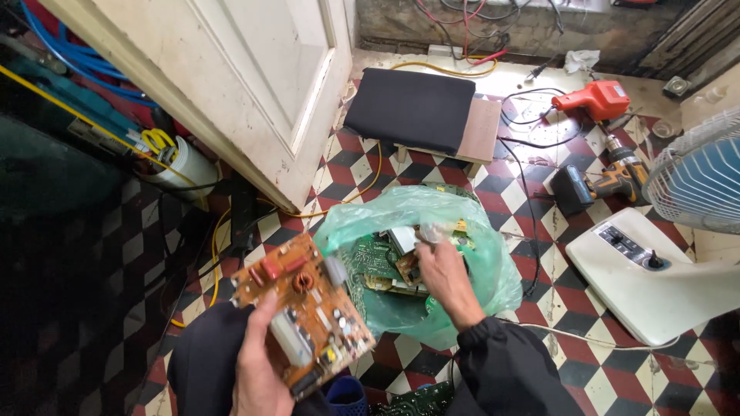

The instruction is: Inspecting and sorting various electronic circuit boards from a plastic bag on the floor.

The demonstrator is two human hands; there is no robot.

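Note:
My left hand holds a brown circuit board by its lower edge; the board carries a red block, a copper coil and pale components. My right hand, in a dark sleeve, reaches into a green plastic bag on the floor and grips a small brown circuit board among several green boards and a silvery metal box inside the bag.
A white door stands open at left. A black cushioned low stool sits ahead. At right lie a red power tool, a yellow cordless drill and a white fan base with its cage. Cables cross the checkered floor.

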